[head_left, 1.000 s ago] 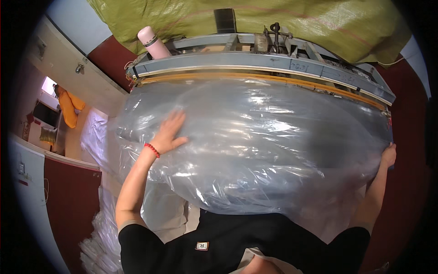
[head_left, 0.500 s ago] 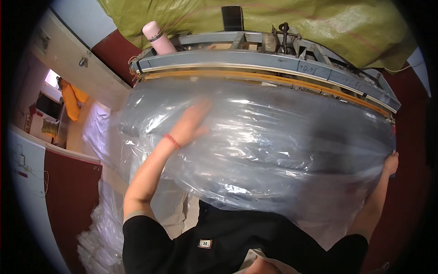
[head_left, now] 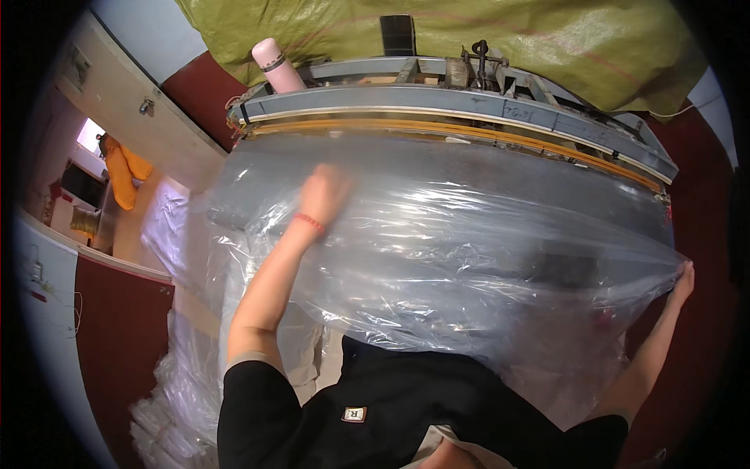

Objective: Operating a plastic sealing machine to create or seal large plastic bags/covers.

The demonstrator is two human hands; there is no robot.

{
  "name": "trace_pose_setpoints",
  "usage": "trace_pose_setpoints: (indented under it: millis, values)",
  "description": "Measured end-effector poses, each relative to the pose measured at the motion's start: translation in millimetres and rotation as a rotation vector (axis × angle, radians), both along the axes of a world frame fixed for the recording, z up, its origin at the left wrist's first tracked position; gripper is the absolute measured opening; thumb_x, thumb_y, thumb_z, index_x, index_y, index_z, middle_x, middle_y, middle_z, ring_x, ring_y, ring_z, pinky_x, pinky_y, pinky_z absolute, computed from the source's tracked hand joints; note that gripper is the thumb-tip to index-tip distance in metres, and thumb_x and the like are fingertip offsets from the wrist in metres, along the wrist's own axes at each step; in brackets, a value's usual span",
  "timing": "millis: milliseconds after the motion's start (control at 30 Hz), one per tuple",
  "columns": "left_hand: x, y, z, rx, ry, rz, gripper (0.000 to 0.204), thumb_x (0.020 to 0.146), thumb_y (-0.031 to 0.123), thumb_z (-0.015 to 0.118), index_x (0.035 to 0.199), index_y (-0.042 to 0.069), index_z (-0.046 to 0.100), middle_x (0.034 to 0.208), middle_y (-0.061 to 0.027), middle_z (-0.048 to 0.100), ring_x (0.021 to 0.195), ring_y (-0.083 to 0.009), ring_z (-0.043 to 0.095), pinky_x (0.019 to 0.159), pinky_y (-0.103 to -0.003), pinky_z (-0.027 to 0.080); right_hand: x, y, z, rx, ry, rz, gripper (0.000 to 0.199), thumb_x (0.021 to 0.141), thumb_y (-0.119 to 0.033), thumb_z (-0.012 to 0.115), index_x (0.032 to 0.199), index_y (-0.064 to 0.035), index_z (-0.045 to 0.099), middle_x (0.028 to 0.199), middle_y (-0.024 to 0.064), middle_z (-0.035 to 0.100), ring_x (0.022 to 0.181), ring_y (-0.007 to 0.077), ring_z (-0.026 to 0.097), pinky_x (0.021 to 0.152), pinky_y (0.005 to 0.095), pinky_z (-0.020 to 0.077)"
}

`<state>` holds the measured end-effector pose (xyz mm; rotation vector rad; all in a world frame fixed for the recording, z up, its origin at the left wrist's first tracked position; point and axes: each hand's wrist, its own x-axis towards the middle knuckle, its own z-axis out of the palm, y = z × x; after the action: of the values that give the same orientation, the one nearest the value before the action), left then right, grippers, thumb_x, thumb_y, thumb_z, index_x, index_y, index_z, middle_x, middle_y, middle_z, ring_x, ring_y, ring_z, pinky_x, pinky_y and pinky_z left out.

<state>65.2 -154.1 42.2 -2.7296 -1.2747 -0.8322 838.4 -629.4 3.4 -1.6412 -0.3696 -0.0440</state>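
Note:
A large clear plastic sheet (head_left: 437,234) lies in shiny wrinkles over a grey work table (head_left: 484,160) and hangs down toward my body. My left hand (head_left: 324,194), with a red bead bracelet at the wrist, is over the left part of the sheet. Motion smears its fingers, so I cannot make out whether they are spread or closed. Out past the table's right end, my right hand (head_left: 685,283) pinches the sheet's edge. From there the plastic runs in taut folds toward the middle.
Behind the table runs a long grey metal frame (head_left: 375,100) with an orange strip along it. A pink bottle (head_left: 279,69) and a dark phone-like slab (head_left: 398,35) are at the back, near a yellow-green tarp (head_left: 531,47). More clear plastic (head_left: 183,391) is heaped at lower left, below an open door (head_left: 129,98).
My right hand has moved slightly outward to the right, drawing the sheet's edge tauter. My left hand has shifted a little left over the plastic.

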Motion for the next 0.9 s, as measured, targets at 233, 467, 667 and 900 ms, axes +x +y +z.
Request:
trace_pose_setpoints:
  millis: [233,467,667,900]
  values:
    - [10,2,-2,-0.057,-0.333,-0.058,0.020,0.065,0.009,0.069,0.079,0.002,0.056,0.072,-0.0100,0.052,0.072,-0.0258,0.050,0.064,-0.034,0.041,-68,-77,87,0.228,0.009,-0.048,0.042,0.086,-0.026,0.051,0.119,-0.0007,0.044,0.117,0.0070,0.048,0.107,0.0177,0.045,0.092,0.0310,0.0340]
    - [10,-1,9,-0.144,-0.188,-0.085,0.018,0.067,0.010,0.067,0.078,0.003,0.055,0.077,-0.0099,0.054,0.076,-0.0255,0.051,0.065,-0.034,0.041,-56,-79,57,0.219,-0.029,-0.090,0.038,0.086,-0.023,0.051,0.116,0.0002,0.047,0.112,0.0082,0.051,0.101,0.0179,0.049,0.088,0.0309,0.0378]
    - [6,21,16,0.012,-0.238,0.029,0.011,0.075,0.014,0.056,0.075,0.003,0.055,0.076,-0.0172,0.054,0.074,-0.0325,0.053,0.065,-0.038,0.043,-75,28,70,-0.209,-0.323,-0.332,0.028,0.083,-0.020,0.054,0.103,-0.0011,0.059,0.097,0.0077,0.061,0.089,0.0161,0.057,0.080,0.0262,0.0439]
    - [-5,101,-1,-0.407,-1.112,0.219,0.011,0.084,0.017,0.046,0.078,0.008,0.047,0.066,0.0039,0.042,0.058,-0.0043,0.036,0.053,-0.019,0.031,-72,185,26,-0.182,-0.571,-0.351,0.018,0.083,-0.021,0.053,0.080,-0.0031,0.055,0.069,0.0034,0.053,0.067,0.0107,0.049,0.063,0.0268,0.0415]
